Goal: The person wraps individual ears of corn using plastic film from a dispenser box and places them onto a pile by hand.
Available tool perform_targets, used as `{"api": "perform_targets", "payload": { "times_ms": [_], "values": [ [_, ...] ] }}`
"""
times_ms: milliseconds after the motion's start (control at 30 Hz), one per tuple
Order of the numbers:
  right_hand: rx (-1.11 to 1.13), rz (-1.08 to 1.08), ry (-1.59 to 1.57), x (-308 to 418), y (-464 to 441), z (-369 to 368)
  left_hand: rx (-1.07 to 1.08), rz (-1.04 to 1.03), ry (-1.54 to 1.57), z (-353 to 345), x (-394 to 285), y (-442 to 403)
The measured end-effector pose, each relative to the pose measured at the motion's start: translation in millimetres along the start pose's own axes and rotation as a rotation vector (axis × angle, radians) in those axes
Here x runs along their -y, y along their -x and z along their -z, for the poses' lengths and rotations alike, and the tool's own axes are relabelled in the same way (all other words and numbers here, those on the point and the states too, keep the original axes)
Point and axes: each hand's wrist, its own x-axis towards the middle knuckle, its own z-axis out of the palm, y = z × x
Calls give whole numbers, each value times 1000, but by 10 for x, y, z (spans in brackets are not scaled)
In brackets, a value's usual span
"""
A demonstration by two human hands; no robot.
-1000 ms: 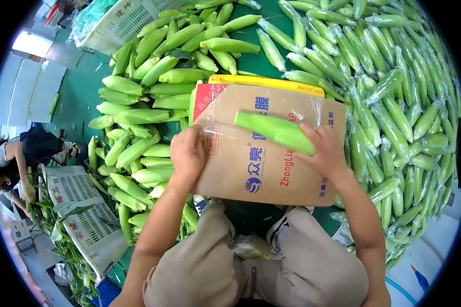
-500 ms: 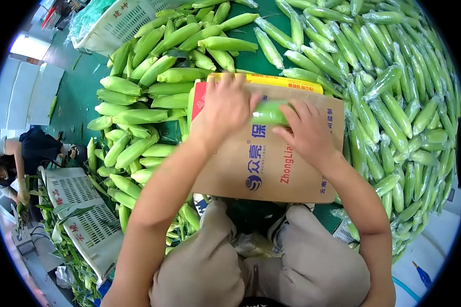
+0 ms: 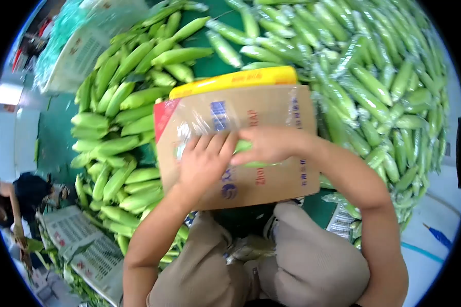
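Note:
A green ear of corn (image 3: 244, 146) lies crosswise over the cardboard box (image 3: 271, 187), mostly covered by my two hands. My left hand (image 3: 206, 157) is closed over its left part, knuckles up. From the other side my right hand (image 3: 269, 145) wraps the right part, its fingertips close to the left hand. Clear plastic film (image 3: 197, 113) shines on the box top beyond the hands. Along the box's far edge lies a long yellow carton (image 3: 235, 82). How far the film goes around the corn is hidden.
Unwrapped ears of corn (image 3: 119, 146) are piled on the left, film-wrapped ears (image 3: 363, 97) on the right. White crates (image 3: 77, 56) (image 3: 84, 250) stand at far left and lower left. Another person (image 3: 28, 197) works at the left edge.
Both hands have come nearer my body with the corn and closed together around it. Film now shows over the box top. The view has shifted, so the box appears further left.

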Motion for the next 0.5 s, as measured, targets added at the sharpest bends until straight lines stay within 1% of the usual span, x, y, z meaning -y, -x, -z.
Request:
{"api": "perform_targets", "payload": {
  "times_ms": [33, 100, 133, 167, 233, 267, 333, 433, 500],
  "values": [
    [74, -50, 282, 207, 93, 132, 137, 35, 69, 50, -87, 36],
    [-19, 30, 437, 255, 74, 168, 309, 164, 265, 220, -205, -21],
    [-192, 166, 316, 66, -46, 75, 406, 238, 355, 305, -266, -44],
    [-372, 307, 195, -106, -133, -27, 547, 207, 392, 368, -299, -93],
    [-374, 315, 495, -298, -254, -321, 826, 158, 441, 489, -284, -178],
    [-364, 328, 640, -280, -309, -416, 866, 122, 531, 425, -328, -105],
    [-373, 305, 633, -291, -301, -556, 1014, 160, 501, 440, -435, -32],
    [-346, 284, 628, -241, -273, -586, 1159, 226, 459, 592, -574, 20],
    [-361, 298, 658, -265, -285, -610, 1113, 163, 701, 557, -558, 131]
  ]
}}
